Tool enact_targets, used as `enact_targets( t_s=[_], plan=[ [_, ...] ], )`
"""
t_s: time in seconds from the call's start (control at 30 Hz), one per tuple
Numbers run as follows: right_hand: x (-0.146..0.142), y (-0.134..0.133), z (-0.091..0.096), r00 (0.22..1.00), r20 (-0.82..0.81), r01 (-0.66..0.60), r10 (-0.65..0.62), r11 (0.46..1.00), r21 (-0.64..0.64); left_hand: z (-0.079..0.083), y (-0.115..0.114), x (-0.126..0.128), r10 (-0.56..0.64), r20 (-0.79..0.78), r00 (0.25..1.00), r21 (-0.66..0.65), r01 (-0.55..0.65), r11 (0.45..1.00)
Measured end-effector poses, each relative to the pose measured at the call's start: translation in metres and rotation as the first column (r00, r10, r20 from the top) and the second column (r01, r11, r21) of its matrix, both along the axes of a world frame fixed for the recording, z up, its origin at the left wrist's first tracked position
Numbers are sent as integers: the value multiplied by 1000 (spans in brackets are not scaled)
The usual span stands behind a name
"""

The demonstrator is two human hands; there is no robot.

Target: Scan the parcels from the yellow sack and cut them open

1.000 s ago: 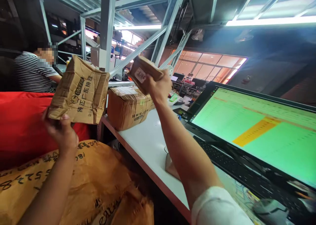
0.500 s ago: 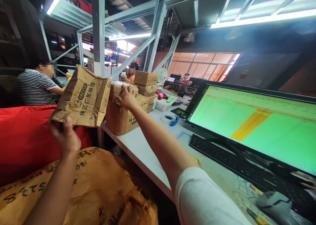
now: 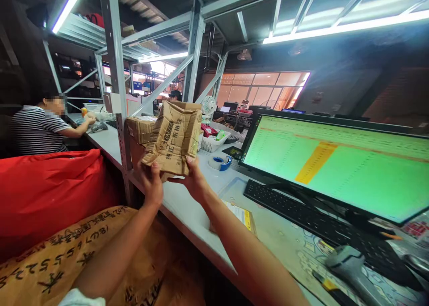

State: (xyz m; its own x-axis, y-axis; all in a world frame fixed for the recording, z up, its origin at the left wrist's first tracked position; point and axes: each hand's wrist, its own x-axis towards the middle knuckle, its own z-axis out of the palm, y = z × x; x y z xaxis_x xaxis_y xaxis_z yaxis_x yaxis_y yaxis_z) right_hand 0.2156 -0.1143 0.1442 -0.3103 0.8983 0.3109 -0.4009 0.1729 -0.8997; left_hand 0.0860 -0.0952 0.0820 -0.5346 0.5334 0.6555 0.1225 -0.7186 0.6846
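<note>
Under steel racking (image 3: 115, 73) and bright strip lights, we're at a long white bench (image 3: 182, 198) in a packing room, and up in the middle of the view is a crumpled carton (image 3: 171, 138), crushed and creased, black Chinese lettering on its face, lifted clear of the bench top. The left hand (image 3: 150, 185) is curled under its lower edge, fingers bent up against the card, and the right hand (image 3: 194, 180) comes in from the other side, thumb up on the lower corner, fingers tucked behind it: both narrow, both gripping, the carton held between them. Is there anything inside? Can't tell from here. Just behind it, a taped box (image 3: 139, 131) sits on the bench, and how much is finished here the view doesn't settle. Further along are a roll of tape (image 3: 219, 163) and a white basket (image 3: 209, 144). To the right, a monitor (image 3: 335, 167) shows a green spreadsheet above a keyboard (image 3: 295, 207), with a barcode scanner (image 3: 348, 263) lying nearer in. Down on the left, a red sack (image 3: 50, 198) and a tan sack (image 3: 67, 257) are piled up, and beyond them a co-worker (image 3: 36, 131) in a striped shirt works at the bench.
</note>
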Motion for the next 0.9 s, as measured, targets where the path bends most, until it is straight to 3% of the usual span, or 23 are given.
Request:
enact_targets(
  t_s=[0.07,0.13,0.17,0.23,0.3,0.37,0.43,0.5,0.6,0.77,0.9],
  plan=[
    [21,10,10,985,12,172,-172,985,31,2,6,20,-107,-8,994,-13,107,994],
    [46,32,26,936,70,336,-344,936,107,10,13,14,-180,-109,978,-34,177,984],
    [58,45,37,895,104,413,-433,895,171,15,18,3,-141,-170,975,-30,137,990],
    [76,77,59,768,162,544,-620,764,346,24,30,-29,96,-264,960,26,-92,995],
    [84,111,83,584,191,610,-789,582,537,27,47,-62,337,-312,888,83,-328,941],
    [79,145,104,404,207,594,-891,428,682,23,67,-83,386,-358,850,48,-396,917],
    [64,176,121,290,231,535,-929,358,765,12,87,-87,307,-395,866,-39,-350,936],
    [42,204,130,234,271,476,-934,353,806,0,103,-80,251,-410,877,-94,-314,945],
    [5,238,129,203,353,419,-913,407,812,-10,114,-64,319,-431,844,-80,-388,918],
    [-20,263,105,329,496,333,-804,590,736,-5,117,-56,381,-437,815,-40,-441,897],
    [-3,245,92,420,519,279,-745,650,707,3,120,-57,353,-424,834,-53,-413,909]
  ],
)
